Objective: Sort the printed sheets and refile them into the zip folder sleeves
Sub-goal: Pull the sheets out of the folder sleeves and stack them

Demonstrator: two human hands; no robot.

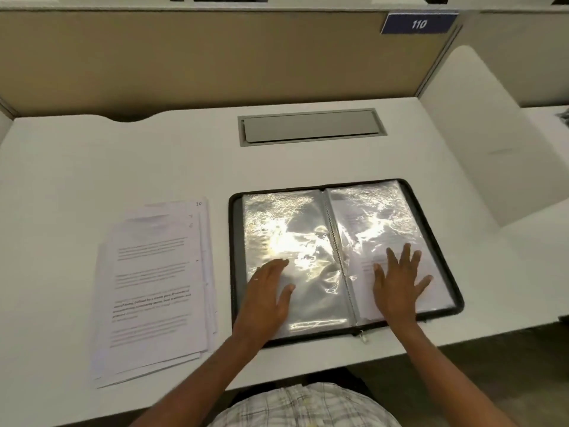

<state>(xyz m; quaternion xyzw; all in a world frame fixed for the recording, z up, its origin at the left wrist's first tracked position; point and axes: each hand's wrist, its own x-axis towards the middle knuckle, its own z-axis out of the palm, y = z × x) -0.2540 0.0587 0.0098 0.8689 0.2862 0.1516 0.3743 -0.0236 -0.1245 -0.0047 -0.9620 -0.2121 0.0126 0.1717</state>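
Head: zip folder (237, 235) open flat, spine (338, 257) running near-to-far.

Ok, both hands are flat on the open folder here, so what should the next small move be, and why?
Probably the left hand lifts off and takes the top sheet from the stack beside the zip folder: the left sleeve looks empty, the right sleeve already shows a printed page under the right hand.

1 head-worn camera looks down, seemingly close, over the desk (92, 167).
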